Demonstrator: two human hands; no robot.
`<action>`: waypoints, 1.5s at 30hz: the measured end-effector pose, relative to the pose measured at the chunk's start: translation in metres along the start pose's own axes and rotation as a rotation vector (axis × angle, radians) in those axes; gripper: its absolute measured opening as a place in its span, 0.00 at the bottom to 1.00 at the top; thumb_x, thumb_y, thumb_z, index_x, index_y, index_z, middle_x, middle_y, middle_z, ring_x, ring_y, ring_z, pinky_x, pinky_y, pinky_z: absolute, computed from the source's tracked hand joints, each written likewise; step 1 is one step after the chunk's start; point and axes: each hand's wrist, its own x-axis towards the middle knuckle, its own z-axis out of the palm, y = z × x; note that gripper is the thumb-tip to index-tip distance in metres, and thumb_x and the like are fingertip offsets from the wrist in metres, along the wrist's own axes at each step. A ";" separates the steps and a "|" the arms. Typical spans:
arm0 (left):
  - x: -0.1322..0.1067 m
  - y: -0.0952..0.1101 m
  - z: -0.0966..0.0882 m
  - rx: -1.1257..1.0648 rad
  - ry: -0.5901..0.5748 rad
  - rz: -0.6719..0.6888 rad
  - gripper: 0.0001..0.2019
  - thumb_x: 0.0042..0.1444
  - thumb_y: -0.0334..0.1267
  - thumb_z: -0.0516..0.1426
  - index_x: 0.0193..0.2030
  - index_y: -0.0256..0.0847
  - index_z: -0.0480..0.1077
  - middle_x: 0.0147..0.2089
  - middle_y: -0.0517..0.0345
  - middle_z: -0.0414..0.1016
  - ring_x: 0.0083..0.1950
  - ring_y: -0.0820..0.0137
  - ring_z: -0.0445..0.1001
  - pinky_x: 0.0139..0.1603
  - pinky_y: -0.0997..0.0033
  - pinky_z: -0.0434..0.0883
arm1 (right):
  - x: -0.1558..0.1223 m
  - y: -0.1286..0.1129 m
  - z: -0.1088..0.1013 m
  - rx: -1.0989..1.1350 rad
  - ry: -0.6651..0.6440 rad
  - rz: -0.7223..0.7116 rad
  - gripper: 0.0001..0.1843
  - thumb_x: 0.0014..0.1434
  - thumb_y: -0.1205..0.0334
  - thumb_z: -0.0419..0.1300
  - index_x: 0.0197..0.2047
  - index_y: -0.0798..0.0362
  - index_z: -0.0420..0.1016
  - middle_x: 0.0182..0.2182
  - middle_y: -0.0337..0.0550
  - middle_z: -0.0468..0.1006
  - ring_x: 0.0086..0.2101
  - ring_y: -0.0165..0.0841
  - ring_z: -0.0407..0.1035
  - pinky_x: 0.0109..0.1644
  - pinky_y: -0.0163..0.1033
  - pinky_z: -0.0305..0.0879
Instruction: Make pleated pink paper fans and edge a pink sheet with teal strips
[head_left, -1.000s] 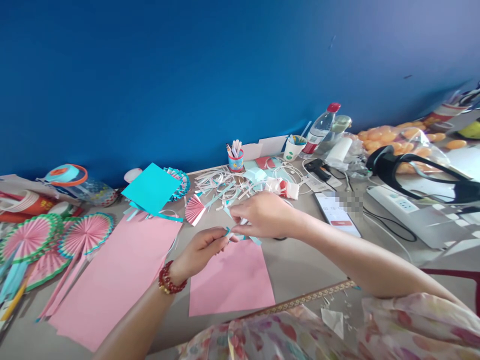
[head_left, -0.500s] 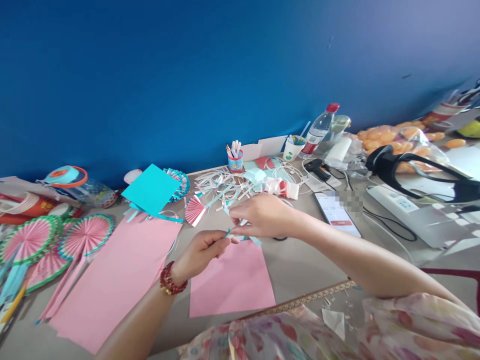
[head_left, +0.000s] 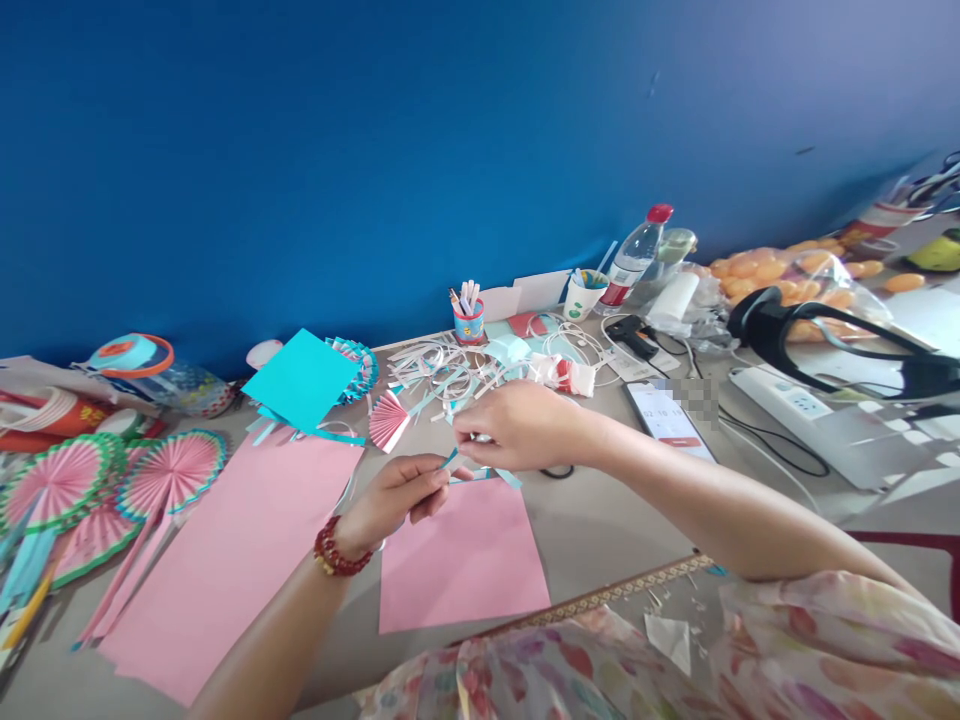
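My left hand, with a red bead bracelet at its wrist, pinches a narrow teal paper strip between thumb and forefinger. Close by on the right is my right hand, its fingers curled near the strip's upper end. Something whitish shows between those fingers, too small to name. Below both hands lies a pink paper sheet, with bits of light blue paper at its top edge. A small pleated pink paper fan rests beyond my left hand.
Larger pink sheets lie on the left, with teal paper squares at their far end. Finished pleated paper fans are further left. Paper scraps, a pen cup, a phone, a bottle and a power strip stand beyond.
My hands have drawn slightly apart, the left shifting a little to the left with the teal strip. More of the strip shows between them. The view has turned slightly.
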 end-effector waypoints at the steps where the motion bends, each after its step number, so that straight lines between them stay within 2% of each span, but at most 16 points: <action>1: -0.001 0.001 0.000 -0.012 -0.010 -0.012 0.21 0.63 0.49 0.54 0.51 0.34 0.75 0.22 0.65 0.60 0.22 0.78 0.54 0.23 0.75 0.51 | 0.000 0.000 0.000 0.011 0.001 -0.003 0.06 0.58 0.63 0.57 0.30 0.51 0.74 0.27 0.37 0.76 0.27 0.29 0.63 0.29 0.35 0.42; 4: -0.002 0.003 0.000 -0.072 -0.026 -0.019 0.20 0.64 0.47 0.54 0.54 0.34 0.73 0.21 0.67 0.56 0.21 0.79 0.51 0.22 0.75 0.47 | 0.000 0.001 0.000 0.055 0.001 -0.010 0.07 0.59 0.58 0.60 0.32 0.50 0.75 0.27 0.36 0.76 0.28 0.29 0.64 0.29 0.35 0.43; 8: -0.003 0.003 -0.001 -0.089 -0.075 0.007 0.19 0.65 0.44 0.53 0.55 0.32 0.72 0.20 0.68 0.56 0.20 0.79 0.50 0.21 0.75 0.46 | 0.001 0.004 0.001 0.093 -0.013 -0.021 0.09 0.59 0.54 0.63 0.33 0.50 0.76 0.28 0.36 0.77 0.30 0.29 0.66 0.30 0.34 0.43; 14: -0.003 0.002 -0.001 -0.068 -0.117 0.027 0.19 0.65 0.44 0.52 0.54 0.31 0.70 0.19 0.67 0.59 0.18 0.80 0.50 0.20 0.76 0.47 | 0.001 0.004 0.001 0.133 -0.060 0.001 0.09 0.59 0.54 0.63 0.35 0.50 0.77 0.29 0.37 0.78 0.31 0.30 0.68 0.30 0.34 0.45; 21: -0.005 0.005 0.000 -0.033 -0.116 0.054 0.21 0.65 0.44 0.52 0.57 0.31 0.69 0.19 0.69 0.57 0.19 0.79 0.50 0.21 0.75 0.49 | -0.003 0.007 0.005 0.213 -0.111 0.008 0.07 0.64 0.62 0.57 0.40 0.48 0.76 0.33 0.37 0.81 0.33 0.31 0.71 0.31 0.33 0.49; 26: -0.005 0.004 -0.002 0.101 -0.102 0.071 0.19 0.66 0.42 0.49 0.55 0.32 0.70 0.19 0.68 0.58 0.19 0.79 0.53 0.22 0.76 0.53 | -0.008 0.004 0.008 0.212 -0.100 0.025 0.07 0.64 0.60 0.57 0.42 0.49 0.75 0.34 0.38 0.80 0.31 0.30 0.70 0.32 0.33 0.50; 29: -0.004 0.010 -0.001 0.252 -0.065 0.079 0.15 0.66 0.39 0.48 0.48 0.35 0.72 0.21 0.65 0.64 0.21 0.77 0.60 0.25 0.76 0.59 | -0.008 0.002 0.011 0.162 -0.069 0.034 0.06 0.63 0.61 0.57 0.41 0.49 0.75 0.32 0.37 0.79 0.30 0.30 0.69 0.31 0.33 0.48; 32: -0.001 0.020 0.004 0.494 0.044 0.173 0.11 0.64 0.38 0.51 0.38 0.38 0.73 0.30 0.60 0.72 0.30 0.73 0.70 0.32 0.75 0.65 | -0.007 -0.001 0.012 0.098 -0.058 0.062 0.06 0.62 0.64 0.56 0.38 0.50 0.75 0.32 0.38 0.79 0.31 0.30 0.68 0.31 0.34 0.46; 34: 0.001 0.025 0.008 0.645 0.145 0.242 0.10 0.63 0.39 0.53 0.37 0.39 0.74 0.33 0.58 0.75 0.34 0.72 0.72 0.35 0.75 0.66 | -0.006 -0.003 0.013 0.062 -0.062 0.064 0.06 0.62 0.65 0.56 0.38 0.50 0.75 0.32 0.39 0.79 0.31 0.31 0.68 0.31 0.34 0.46; 36: 0.004 0.028 0.012 0.725 0.220 0.269 0.11 0.64 0.39 0.53 0.37 0.39 0.75 0.33 0.58 0.77 0.34 0.71 0.73 0.34 0.76 0.65 | -0.006 -0.006 0.013 0.032 -0.060 0.059 0.06 0.62 0.64 0.57 0.37 0.51 0.75 0.31 0.39 0.78 0.31 0.31 0.68 0.31 0.34 0.45; 41: 0.006 0.026 0.019 0.743 0.312 0.280 0.12 0.64 0.34 0.51 0.33 0.39 0.74 0.29 0.60 0.76 0.31 0.73 0.73 0.32 0.76 0.63 | -0.008 -0.008 0.020 -0.002 0.017 0.074 0.06 0.62 0.63 0.56 0.34 0.51 0.73 0.29 0.38 0.78 0.29 0.30 0.67 0.29 0.35 0.43; 45: 0.004 0.025 0.020 0.633 0.342 0.294 0.15 0.64 0.34 0.50 0.26 0.38 0.70 0.24 0.62 0.72 0.27 0.75 0.70 0.32 0.76 0.63 | -0.011 -0.011 0.029 -0.038 0.101 0.085 0.07 0.63 0.62 0.55 0.35 0.51 0.73 0.30 0.38 0.78 0.28 0.29 0.67 0.27 0.36 0.43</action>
